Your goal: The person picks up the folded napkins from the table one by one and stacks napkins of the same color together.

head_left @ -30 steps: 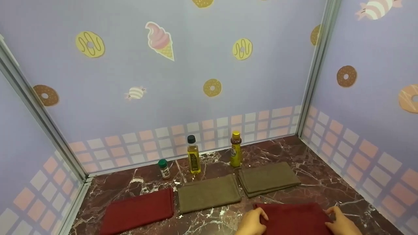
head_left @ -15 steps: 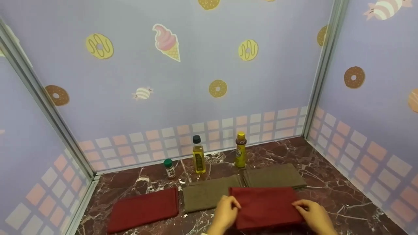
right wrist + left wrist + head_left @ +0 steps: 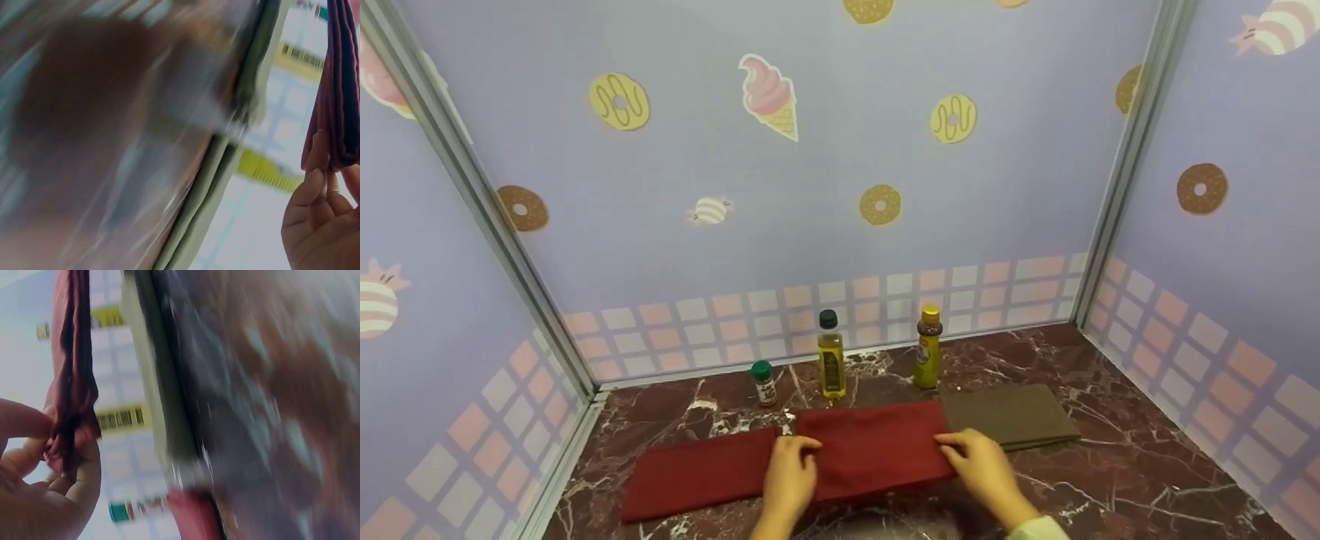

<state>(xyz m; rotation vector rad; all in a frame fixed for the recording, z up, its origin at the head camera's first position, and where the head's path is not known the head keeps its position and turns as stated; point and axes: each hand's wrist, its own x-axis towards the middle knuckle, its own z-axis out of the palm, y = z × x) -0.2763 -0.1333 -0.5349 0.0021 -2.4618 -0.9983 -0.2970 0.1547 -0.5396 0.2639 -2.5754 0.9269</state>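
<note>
A folded dark red cloth [image 3: 877, 454] hangs raised between my two hands. My left hand [image 3: 791, 469] pinches its left side, and in the left wrist view the bunched cloth edge [image 3: 73, 371] shows between thumb and fingers. At the opposite side, my right hand [image 3: 984, 471] grips the cloth; its stacked layers [image 3: 340, 95] show in the right wrist view. Below the held cloth lies a folded olive cloth [image 3: 154, 382], hidden behind it in the head view. A second folded red cloth [image 3: 701, 476] lies to the left, partly behind my left hand.
Another folded olive cloth [image 3: 1009, 416] lies to the right on the marbled dark red tabletop [image 3: 1117, 465]. Behind stand a green-capped shaker [image 3: 765, 386], a dark-capped oil bottle [image 3: 832, 360] and a yellow-capped bottle [image 3: 928, 352]. Patterned walls [image 3: 840, 150] enclose the back and sides.
Both hands have carried the red cloth from the front right leftward and away from me, over the middle olive cloth. The view has shifted a little left.
</note>
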